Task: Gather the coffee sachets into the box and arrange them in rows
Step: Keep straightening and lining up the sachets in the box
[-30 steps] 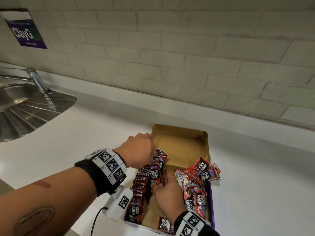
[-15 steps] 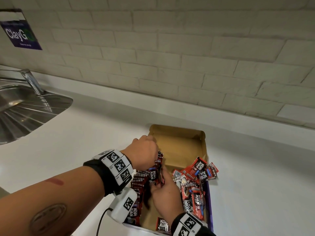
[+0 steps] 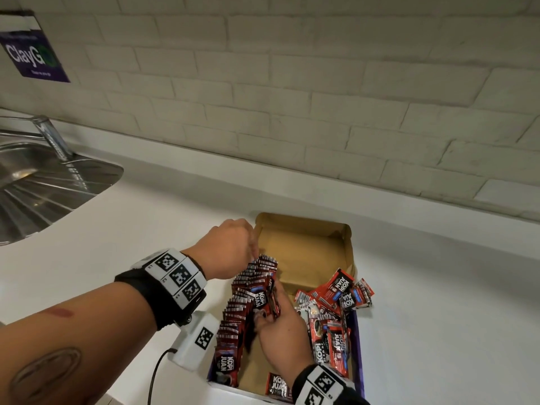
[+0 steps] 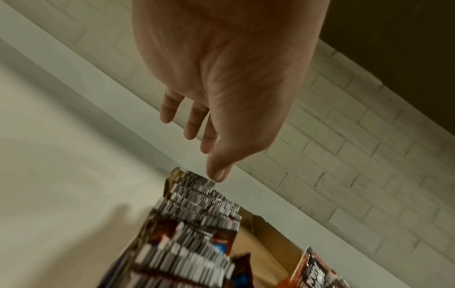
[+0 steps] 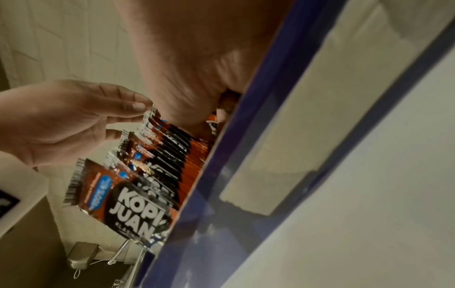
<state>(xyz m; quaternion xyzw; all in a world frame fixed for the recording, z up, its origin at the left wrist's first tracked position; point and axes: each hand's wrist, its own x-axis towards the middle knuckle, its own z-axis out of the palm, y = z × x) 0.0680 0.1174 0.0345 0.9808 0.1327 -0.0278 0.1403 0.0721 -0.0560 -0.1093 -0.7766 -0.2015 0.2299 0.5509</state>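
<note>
An open cardboard box (image 3: 304, 229) with purple outer walls (image 5: 246, 155) lies on the white counter. A row of red-and-black coffee sachets (image 3: 239, 308) stands on edge along its left side. My left hand (image 3: 251, 252) is over the far end of that row, fingers relaxed and its fingertips (image 5: 138, 106) touching the sachet tops (image 4: 197, 194). My right hand (image 3: 277, 314) is inside the box and pinches one sachet (image 3: 267, 299) against the row. More sachets lie in a loose pile (image 3: 336, 314) at the box's right side.
A steel sink (image 3: 43, 182) with a tap (image 3: 54, 135) is set into the counter (image 3: 438, 302) at the far left. A brick wall runs behind, bearing a purple sign (image 3: 32, 54). One sachet (image 3: 276, 387) lies flat at the box's near edge.
My left hand has lifted slightly and its fingers have loosened on the row's far end. My right hand stays in the box with the sachet against the row.
</note>
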